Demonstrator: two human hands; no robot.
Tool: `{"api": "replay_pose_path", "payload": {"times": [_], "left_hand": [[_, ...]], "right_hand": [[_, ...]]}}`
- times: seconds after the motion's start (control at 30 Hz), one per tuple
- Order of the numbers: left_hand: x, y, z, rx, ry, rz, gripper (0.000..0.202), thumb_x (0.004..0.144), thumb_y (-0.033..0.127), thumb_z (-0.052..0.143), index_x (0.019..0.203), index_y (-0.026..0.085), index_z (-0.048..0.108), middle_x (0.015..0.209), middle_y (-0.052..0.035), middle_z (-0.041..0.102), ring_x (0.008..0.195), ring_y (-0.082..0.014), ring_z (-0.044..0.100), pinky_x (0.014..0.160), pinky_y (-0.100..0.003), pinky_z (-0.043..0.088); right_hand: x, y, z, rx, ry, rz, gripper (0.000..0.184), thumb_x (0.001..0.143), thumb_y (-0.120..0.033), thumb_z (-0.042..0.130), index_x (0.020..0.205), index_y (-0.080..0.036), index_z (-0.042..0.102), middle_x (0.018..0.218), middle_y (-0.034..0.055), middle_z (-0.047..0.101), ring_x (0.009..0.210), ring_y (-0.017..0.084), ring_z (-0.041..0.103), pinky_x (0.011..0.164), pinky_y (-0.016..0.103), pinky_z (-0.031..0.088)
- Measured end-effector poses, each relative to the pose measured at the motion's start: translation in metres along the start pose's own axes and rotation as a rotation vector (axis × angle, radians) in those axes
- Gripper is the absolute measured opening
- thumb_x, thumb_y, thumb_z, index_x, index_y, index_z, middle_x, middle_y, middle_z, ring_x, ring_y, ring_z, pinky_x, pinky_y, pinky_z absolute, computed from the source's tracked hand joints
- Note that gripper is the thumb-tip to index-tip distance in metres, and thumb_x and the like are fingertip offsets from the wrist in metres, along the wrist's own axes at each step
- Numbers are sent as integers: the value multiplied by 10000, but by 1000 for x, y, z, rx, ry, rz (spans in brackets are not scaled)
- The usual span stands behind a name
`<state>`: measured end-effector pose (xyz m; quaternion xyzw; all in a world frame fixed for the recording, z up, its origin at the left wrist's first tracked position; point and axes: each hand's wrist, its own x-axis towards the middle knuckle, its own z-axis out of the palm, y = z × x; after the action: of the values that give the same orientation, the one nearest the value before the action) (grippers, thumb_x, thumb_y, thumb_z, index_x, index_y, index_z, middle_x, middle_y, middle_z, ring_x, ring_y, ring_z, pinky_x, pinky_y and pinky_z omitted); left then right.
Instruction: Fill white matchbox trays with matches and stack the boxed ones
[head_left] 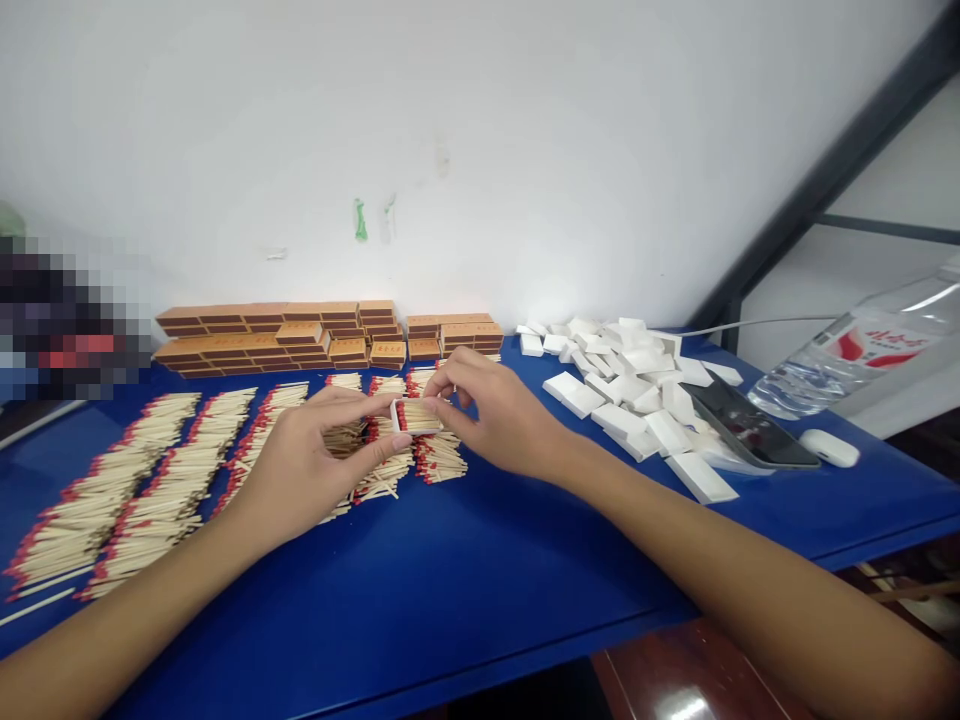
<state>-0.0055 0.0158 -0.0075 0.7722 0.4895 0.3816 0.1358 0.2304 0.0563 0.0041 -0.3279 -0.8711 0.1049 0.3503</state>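
Note:
A small white matchbox tray (394, 418) filled with red-tipped matches (420, 416) is held over the table. My left hand (311, 465) pinches its left end between thumb and fingers. At the other end, the thumb and bent fingers of my right hand (491, 410) close on the tray and the matches in it; their exact grip is partly hidden. Long rows of loose matches (161, 490) lie on the table to the left, and a shorter heap (441, 460) lies just beneath the tray.
Stacked brown matchboxes (247, 345) line the white wall. White empty trays (637, 375) are piled at the right, beside a phone (750, 425), a white earphone case (829, 447) and a tilted water bottle (862, 345). The blue table's front edge (480, 665) runs below my arms.

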Motion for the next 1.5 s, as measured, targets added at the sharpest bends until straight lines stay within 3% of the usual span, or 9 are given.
{"api": "replay_pose_path", "payload": {"times": [0.17, 0.27, 0.37, 0.6, 0.97, 1.5], "left_hand": [[0, 0, -2, -2, -2, -16, 455, 837, 556, 767, 1224, 318, 750, 1055, -27, 746, 949, -223, 670, 846, -347, 529], [-1, 1, -3, 6, -7, -16, 460, 839, 562, 761, 1230, 319, 747, 1044, -25, 748, 938, -223, 672, 837, -352, 530], [-1, 1, -4, 9, 2, -17, 463, 836, 570, 761, 1226, 322, 749, 1076, -25, 754, 981, -234, 676, 872, -360, 535], [1, 2, -3, 39, 25, 10, 474, 840, 577, 753, 1227, 304, 751, 1103, -39, 764, 1047, -257, 675, 890, -366, 544], [0, -1, -2, 31, 22, 11, 461, 830, 572, 767, 1210, 311, 758, 1072, -26, 760, 986, -227, 682, 866, -342, 539], [1, -1, -2, 33, 13, 23, 461, 838, 580, 754, 1219, 321, 751, 1090, -28, 758, 1001, -239, 677, 877, -363, 540]], "right_hand": [[6, 63, -22, -142, 78, 196, 82, 930, -200, 574, 911, -199, 654, 926, 63, 637, 793, 183, 581, 776, 344, 456], [4, 103, -32, -253, 1, 277, 118, 911, -182, 594, 959, -181, 702, 985, 92, 649, 837, 204, 601, 827, 375, 460], [1, 121, -34, -281, -76, 272, 128, 912, -178, 608, 959, -175, 727, 994, 96, 651, 841, 202, 604, 828, 369, 466], [3, 116, -30, -332, -101, 276, 78, 905, -190, 652, 837, -172, 687, 954, 87, 640, 866, 212, 594, 772, 342, 447], [3, 105, -36, -330, -216, 284, 68, 905, -179, 636, 844, -167, 664, 903, 70, 631, 766, 175, 559, 697, 306, 408], [1, 115, -28, -308, -155, 263, 62, 933, -228, 625, 920, -174, 653, 924, 72, 636, 814, 189, 574, 725, 314, 416]]}}
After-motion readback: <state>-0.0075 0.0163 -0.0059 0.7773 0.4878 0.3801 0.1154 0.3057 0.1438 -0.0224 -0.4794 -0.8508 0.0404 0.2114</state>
